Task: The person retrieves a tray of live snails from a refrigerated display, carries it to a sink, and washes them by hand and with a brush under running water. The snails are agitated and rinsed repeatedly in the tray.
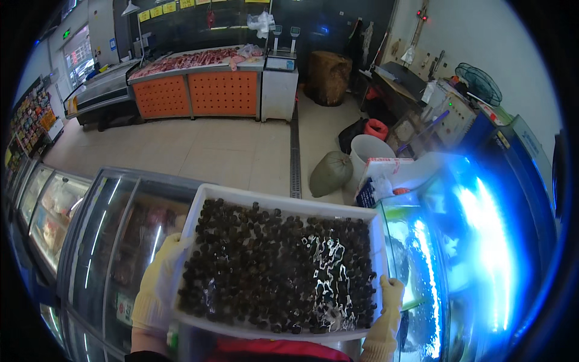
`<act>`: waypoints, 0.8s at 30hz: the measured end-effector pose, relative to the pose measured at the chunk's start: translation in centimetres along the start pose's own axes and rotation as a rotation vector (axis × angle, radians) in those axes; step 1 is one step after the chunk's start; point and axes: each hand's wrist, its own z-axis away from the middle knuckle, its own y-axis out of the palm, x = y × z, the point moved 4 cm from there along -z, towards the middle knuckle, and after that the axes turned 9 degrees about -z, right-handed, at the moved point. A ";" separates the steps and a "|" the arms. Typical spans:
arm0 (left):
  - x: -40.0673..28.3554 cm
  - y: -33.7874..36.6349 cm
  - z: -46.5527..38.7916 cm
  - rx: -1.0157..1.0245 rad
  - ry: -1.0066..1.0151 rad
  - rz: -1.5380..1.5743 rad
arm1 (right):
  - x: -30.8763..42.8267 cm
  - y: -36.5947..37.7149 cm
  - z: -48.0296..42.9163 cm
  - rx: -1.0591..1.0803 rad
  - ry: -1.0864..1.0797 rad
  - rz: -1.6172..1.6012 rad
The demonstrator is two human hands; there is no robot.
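Observation:
A white rectangular plastic tray (289,202) spans the space before me. Water fills it, and many small dark round snails or similar shellfish (262,267) lie under the rippling surface. My left hand (169,260), in a pale yellow rubber glove, grips the tray's left wall. On the right wall is my right hand (390,294), gloved alike, with its thumb up near the rim. The fingers of both hands are partly hidden by the tray's sides.
Glass-topped freezers (122,235) stand at left; a brightly lit glass fish tank (407,271) stands close at right. Beyond are a bulging sack (331,174), a white bucket (368,149), a floor drain grate (295,154), a meat counter (221,92) with scales (281,61), and a wooden block (328,77).

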 end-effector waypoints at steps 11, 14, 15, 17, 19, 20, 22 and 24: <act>-22.2 2.1 -34.1 -0.017 0.090 -0.058 | 20.0 23.8 -23.1 0.017 0.101 -0.045; -30.2 5.1 -42.2 -0.125 -0.006 -0.256 | 23.7 29.4 -32.6 -0.019 0.011 -0.005; -32.6 5.0 -45.9 -0.137 0.041 -0.259 | 24.5 31.7 -35.7 -0.052 -0.049 0.037; -33.4 3.8 -52.3 -0.122 0.070 -0.301 | 27.5 35.7 -38.8 0.026 -0.006 -0.077; -40.2 7.0 -55.3 -0.150 0.051 -0.201 | 30.9 38.3 -44.1 -0.003 -0.033 -0.053; -42.4 8.0 -57.8 -0.163 0.042 -0.175 | 32.4 39.8 -46.7 -0.012 0.007 -0.079; -45.9 10.3 -64.1 -0.243 0.084 -0.106 | 35.3 42.6 -52.0 -0.053 -0.021 -0.043; -51.4 13.2 -71.5 -0.123 0.086 -0.296 | 37.0 44.9 -57.5 -0.103 -0.022 -0.029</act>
